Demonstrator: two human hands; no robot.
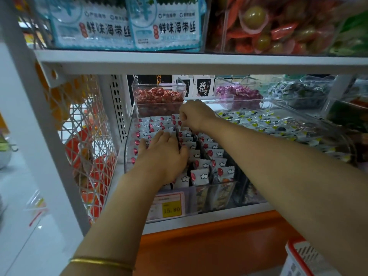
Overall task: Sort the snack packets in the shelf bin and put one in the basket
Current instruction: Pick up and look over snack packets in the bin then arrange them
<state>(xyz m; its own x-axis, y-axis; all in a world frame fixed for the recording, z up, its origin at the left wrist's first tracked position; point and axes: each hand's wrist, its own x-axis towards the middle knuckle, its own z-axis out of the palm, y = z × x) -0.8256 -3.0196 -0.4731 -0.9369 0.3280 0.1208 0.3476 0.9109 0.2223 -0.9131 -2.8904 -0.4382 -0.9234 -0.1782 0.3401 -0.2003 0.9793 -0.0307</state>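
Shelf bin (215, 193): a clear plastic bin was recorded on the lower shelf, its front wall carrying a price label (168, 206) with a yellow tag.

Snack packets (201, 176): small white packets with red dots and cloud marks were stood upright in rows inside the bin, filling it from front to back.

Left hand (163, 156): laid palm down on the left rows of packets, fingers extended and slightly spread; no packet was seen pinched. A gold bangle (101, 262) was noted on the left forearm.

Right hand (194, 115): placed at the back of the bin, fingers curled together over the tops of the rear packets; whether a packet was gripped could not be told.

Basket (300, 257): a white basket with a red rim was noted at the lower right corner, below the shelf and well apart from both hands; its contents were not visible.

Adjacent stock: a clear box of red-wrapped sweets (158, 96) stood directly behind the bin; a bin of white, black and yellow packets (264, 124) lay just to the right; blue-and-white seaweed bags (165, 22) were held on the shelf above.
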